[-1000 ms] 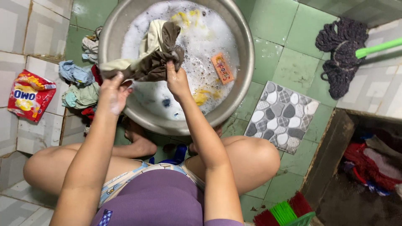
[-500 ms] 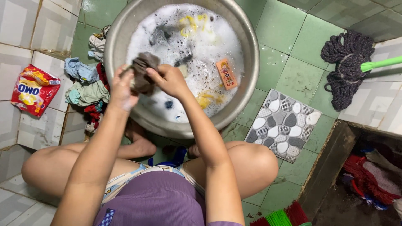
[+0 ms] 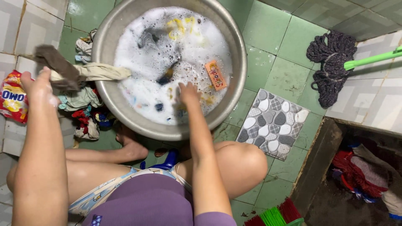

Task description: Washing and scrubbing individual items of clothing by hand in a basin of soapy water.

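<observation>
A large metal basin (image 3: pixel 234 37) full of sudsy water stands on the green tiled floor in front of me. My left hand (image 3: pixel 37 88) is out to the left of the basin, gripping a wet brown and beige garment (image 3: pixel 96 72) that drapes over the rim. My right hand (image 3: pixel 186 95) reaches into the foam near the basin's front, and the suds hide its fingertips. An orange rectangular packet (image 3: pixel 215 75) floats just right of that hand. Bits of yellow and dark cloth show through the suds.
A heap of wet clothes (image 3: pixel 81 100) lies on the floor left of the basin, beside a red detergent bag (image 3: pixel 10 98). A pebble-pattern mat (image 3: pixel 272 121), a dark mop (image 3: pixel 331 62) with a green handle, a broom head (image 3: pixel 274 215) and a lower recess holding red cloth (image 3: pixel 360 167) are to the right.
My left hand has carried the brown garment out of the basin to the left, over the rim. My right hand let go of it and dipped into the suds.
</observation>
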